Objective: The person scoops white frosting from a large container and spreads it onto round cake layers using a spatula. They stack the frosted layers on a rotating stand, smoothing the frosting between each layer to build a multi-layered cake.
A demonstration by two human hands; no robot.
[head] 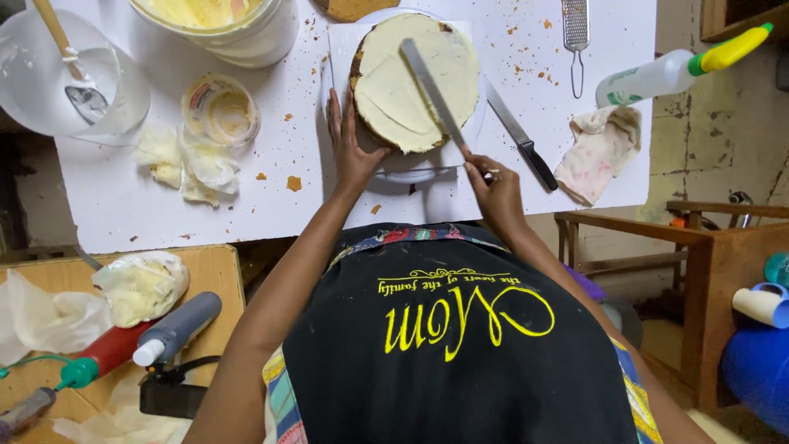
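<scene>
Right hand [496, 187] pinches the handle end of a long flat steel icing spatula [434, 89], fingers curled tight round it; the blade runs up and left from the grip, away from the person, lying flat across the top of the round cream-frosted cake [411, 78]. Long axis of the spatula is diagonal, tip pointing to the far left rim of the cake, handle toward the near right. Blade is narrow, grey, straight, with a blunt end. Left hand [353, 144] is spread flat, fingers straight, resting against the near left side of the cake and the white round turntable [411, 168] under it. Cake shows a brown crumb edge on its left side; the cream on top is pale yellow with smear lines.

Just right of the cake lies 1 black-handled kitchen knife [519, 136], parallel to the spatula. Further right is a stained crumpled cloth [600, 148]. All sit on a white crumb-speckled tabletop [271, 181].
</scene>
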